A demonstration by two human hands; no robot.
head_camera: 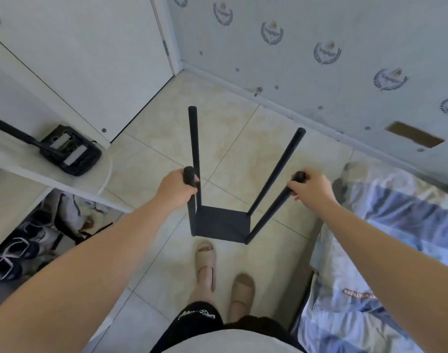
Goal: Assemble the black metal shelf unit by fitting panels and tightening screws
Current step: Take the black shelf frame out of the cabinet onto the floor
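Left hand (175, 188) covered upper stretch of near-left post (191, 215). Right hand (311, 187) hid part of near-right post (268, 215). Joints at black panel (221, 225) corners too small to tell. Bedding (396, 238) cut off by right edge. Shoes (11, 258) were blurred.

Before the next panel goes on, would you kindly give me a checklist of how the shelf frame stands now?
1. Left hand grips near-left post: ok.
2. Right hand grips near-right post: ok.
3. Bottom panel sits between all four posts: ok.
4. Far-left post and far-right post upright: cannot tell, wide-angle view.
5. Screws tightened: cannot tell.
6. Sandals apart from the panel: ok.
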